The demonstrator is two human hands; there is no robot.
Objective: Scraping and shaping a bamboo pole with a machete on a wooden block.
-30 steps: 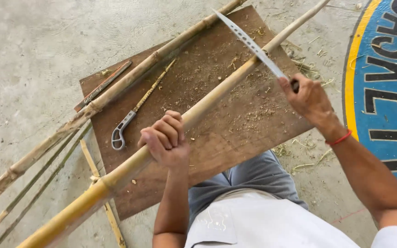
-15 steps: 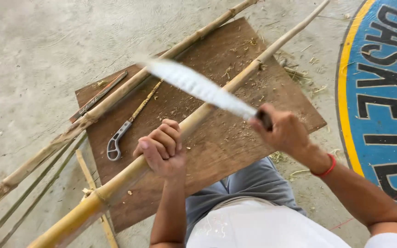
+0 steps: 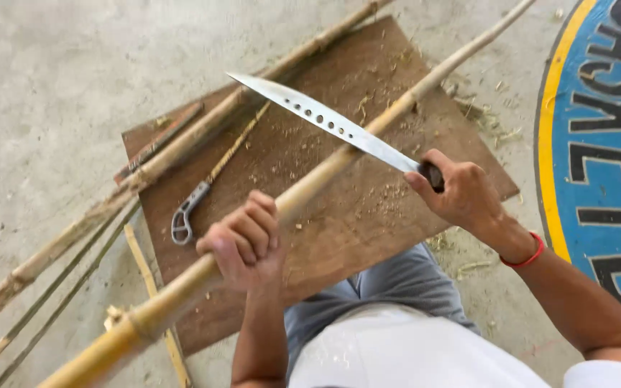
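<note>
Bamboo pole [image 3: 339, 162] runs diagonally across my view, from lower left up to upper right, lying over a brown wooden board [image 3: 339, 237] on the concrete floor [image 3: 52, 93]. My left hand [image 3: 242, 244] is wrapped around the pole near its lower part, fingers curled tight together over the top, knuckles up. My right hand [image 3: 458, 190] is fisted around the dark handle of a long knife [image 3: 325, 122]; fingers closed firmly, thumb side toward the blade. Blade has a row of holes along it, points up-left, and crosses the pole just above my left hand. Looks like the edge is touching the pole, but I can't tell for sure from this angle. Red band [image 3: 522, 257] on my right wrist. Second, rougher bamboo pole [image 3: 181, 147] lies along the board's left edge, with thin split strips [image 3: 59, 287] on the floor beside it. Small metal tool with a looped end [image 3: 185, 215] lies on the board, left of my left hand, apart from it. Shavings scattered across the board. Blue and yellow painted floor marking [image 3: 598, 144] at far right.
</note>
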